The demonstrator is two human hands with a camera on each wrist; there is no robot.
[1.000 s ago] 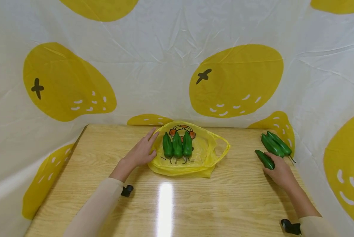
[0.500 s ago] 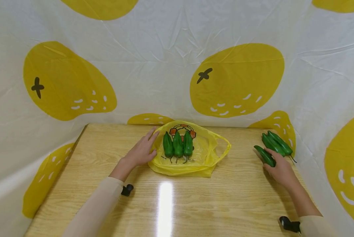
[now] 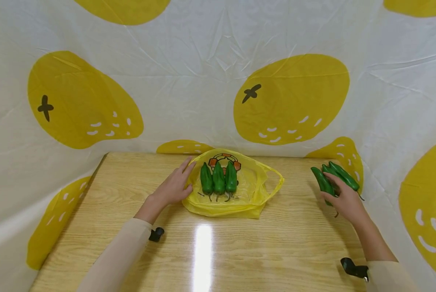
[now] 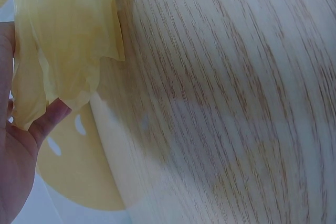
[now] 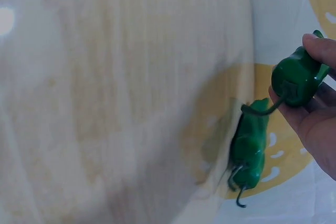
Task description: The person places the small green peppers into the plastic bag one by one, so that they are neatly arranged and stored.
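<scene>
My right hand (image 3: 349, 200) holds a green pepper (image 3: 322, 180) between thumb and fingers, off the table at the right. Its curved stem hangs toward the table in the right wrist view, where the same pepper (image 5: 296, 77) shows end-on. Two more green peppers (image 3: 346, 176) lie side by side just beyond that hand. At the centre a yellow plastic bag (image 3: 249, 194) lies with its mouth spread, and three green peppers (image 3: 219, 178) stand out in a row on it. My left hand (image 3: 170, 188) rests at the bag's left edge, fingers extended; its thumb (image 4: 50, 121) touches the thin plastic.
The wooden table (image 3: 240, 251) ends at a white cloth (image 3: 188, 101) printed with yellow fruit, hanging behind and on both sides. A handle loop (image 3: 278, 182) sticks out from the bag's right side. Small black devices (image 3: 354, 268) sit by both wrists.
My right hand has lifted the pepper and turned it more upright, bringing it a little left and up, beside the two others. The left hand and the bag have stayed put.
</scene>
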